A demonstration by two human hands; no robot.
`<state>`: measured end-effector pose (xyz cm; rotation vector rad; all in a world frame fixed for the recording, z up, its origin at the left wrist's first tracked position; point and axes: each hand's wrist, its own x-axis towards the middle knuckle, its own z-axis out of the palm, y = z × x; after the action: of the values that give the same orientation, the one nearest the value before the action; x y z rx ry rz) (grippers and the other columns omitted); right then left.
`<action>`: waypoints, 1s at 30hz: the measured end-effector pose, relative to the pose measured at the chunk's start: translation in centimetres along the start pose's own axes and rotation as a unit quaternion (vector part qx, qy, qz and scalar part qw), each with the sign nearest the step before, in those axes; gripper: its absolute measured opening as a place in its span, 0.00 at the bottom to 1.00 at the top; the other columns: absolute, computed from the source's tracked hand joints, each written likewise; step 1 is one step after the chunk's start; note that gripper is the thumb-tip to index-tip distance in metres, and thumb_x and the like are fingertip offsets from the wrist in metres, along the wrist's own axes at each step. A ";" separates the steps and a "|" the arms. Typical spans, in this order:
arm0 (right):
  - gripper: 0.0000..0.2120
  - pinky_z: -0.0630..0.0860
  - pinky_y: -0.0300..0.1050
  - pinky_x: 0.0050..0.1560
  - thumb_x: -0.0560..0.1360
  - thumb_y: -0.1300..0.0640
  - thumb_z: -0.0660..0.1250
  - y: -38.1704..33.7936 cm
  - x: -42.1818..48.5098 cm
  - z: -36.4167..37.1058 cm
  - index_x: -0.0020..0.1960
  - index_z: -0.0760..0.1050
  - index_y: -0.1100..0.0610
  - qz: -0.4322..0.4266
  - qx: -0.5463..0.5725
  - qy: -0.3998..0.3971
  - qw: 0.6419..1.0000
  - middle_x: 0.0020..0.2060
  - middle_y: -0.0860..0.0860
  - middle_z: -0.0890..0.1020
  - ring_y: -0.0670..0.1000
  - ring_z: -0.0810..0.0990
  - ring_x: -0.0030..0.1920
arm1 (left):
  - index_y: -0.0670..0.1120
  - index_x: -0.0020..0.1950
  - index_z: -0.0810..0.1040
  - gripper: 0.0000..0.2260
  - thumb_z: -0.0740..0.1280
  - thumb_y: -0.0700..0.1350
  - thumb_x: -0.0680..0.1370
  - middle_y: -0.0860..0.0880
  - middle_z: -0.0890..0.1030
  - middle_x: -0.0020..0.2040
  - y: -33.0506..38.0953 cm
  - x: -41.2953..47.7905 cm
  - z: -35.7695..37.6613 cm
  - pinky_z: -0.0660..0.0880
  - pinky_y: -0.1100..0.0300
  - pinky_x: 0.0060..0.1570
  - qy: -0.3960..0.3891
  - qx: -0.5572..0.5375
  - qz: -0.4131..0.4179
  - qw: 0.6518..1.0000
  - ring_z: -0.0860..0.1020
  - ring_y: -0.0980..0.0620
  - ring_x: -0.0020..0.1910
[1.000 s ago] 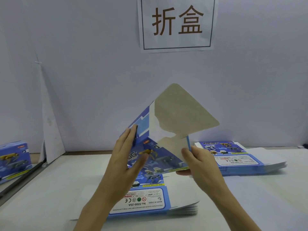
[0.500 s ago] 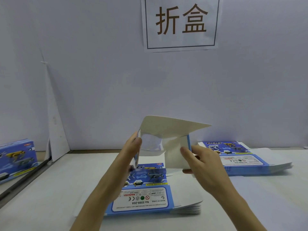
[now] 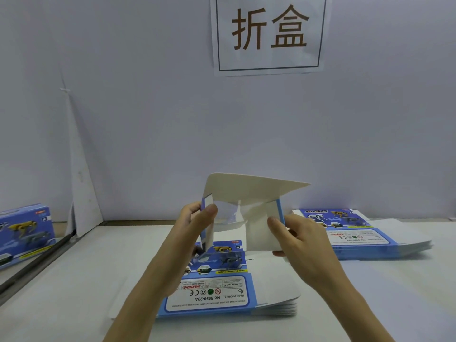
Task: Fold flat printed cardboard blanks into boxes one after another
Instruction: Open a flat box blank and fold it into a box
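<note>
I hold a half-opened cardboard box blank (image 3: pixel 249 193) in the air over the table, its open end facing me and its white inside showing. A large top flap sticks up and to the right. My left hand (image 3: pixel 195 225) grips the box's left wall, thumb on the inner side. My right hand (image 3: pixel 296 240) pinches the right wall and an inner flap. Below them lies a stack of flat blue printed blanks (image 3: pixel 222 290) with the warning label up.
A second stack of flat blanks (image 3: pixel 357 240) lies at the right. A finished blue box (image 3: pixel 24 233) stands at the far left beyond a dark rail (image 3: pixel 37 262). A white backdrop with a printed sign (image 3: pixel 269 33) closes the rear.
The blank was tilted with its printed side toward me; it has been turned and squared open so its hollow end faces me, and the big flap now lies near level.
</note>
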<state>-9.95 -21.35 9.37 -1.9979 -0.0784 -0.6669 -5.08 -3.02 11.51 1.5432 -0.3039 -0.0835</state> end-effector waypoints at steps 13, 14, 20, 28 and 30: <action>0.10 0.80 0.52 0.43 0.79 0.48 0.61 0.5 -0.2 0.6 0.40 0.76 0.48 -0.010 -0.075 0.007 0.997 0.37 0.46 0.78 0.49 0.80 0.39 | 0.52 0.45 0.74 0.11 0.56 0.51 0.82 0.59 0.79 0.31 -2.7 -1.2 0.3 0.71 0.70 0.31 0.067 0.169 0.106 0.978 0.76 0.62 0.31; 0.11 0.79 0.49 0.43 0.79 0.50 0.61 0.7 -0.2 1.0 0.40 0.75 0.49 -0.009 -0.090 0.011 0.996 0.36 0.45 0.77 0.49 0.80 0.39 | 0.49 0.39 0.71 0.13 0.56 0.47 0.83 0.57 0.75 0.26 -2.7 -1.1 0.6 0.68 0.69 0.27 0.111 0.201 0.112 0.967 0.73 0.61 0.27; 0.16 0.69 0.30 0.33 0.80 0.58 0.59 0.6 -0.6 2.2 0.35 0.65 0.48 -0.040 -0.152 0.045 0.987 0.32 0.41 0.70 0.43 0.73 0.35 | 0.53 0.34 0.64 0.17 0.55 0.40 0.82 0.57 0.71 0.27 -2.9 -1.4 1.8 0.67 0.74 0.25 0.276 0.272 0.183 0.903 0.73 0.57 0.24; 0.24 0.75 0.31 0.44 0.79 0.63 0.59 0.5 -1.1 2.2 0.66 0.64 0.37 0.055 0.040 -0.048 0.997 0.54 0.36 0.74 0.32 0.75 0.49 | 0.33 0.51 0.77 0.11 0.58 0.39 0.81 0.58 0.70 0.29 -2.9 -1.2 1.3 0.68 0.72 0.24 0.275 0.303 0.234 0.882 0.73 0.59 0.25; 0.23 0.74 0.27 0.40 0.78 0.65 0.58 0.5 -1.3 2.5 0.66 0.67 0.41 0.051 0.046 -0.063 0.996 0.57 0.44 0.75 0.28 0.73 0.49 | 0.37 0.45 0.77 0.09 0.59 0.37 0.81 0.58 0.70 0.28 -2.4 -1.3 1.2 0.68 0.73 0.26 0.281 0.296 0.239 0.881 0.73 0.57 0.25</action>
<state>-9.89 -19.25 7.47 -1.9403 -0.0803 -0.4628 -6.32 -3.93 8.93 1.9625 -0.2446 0.9113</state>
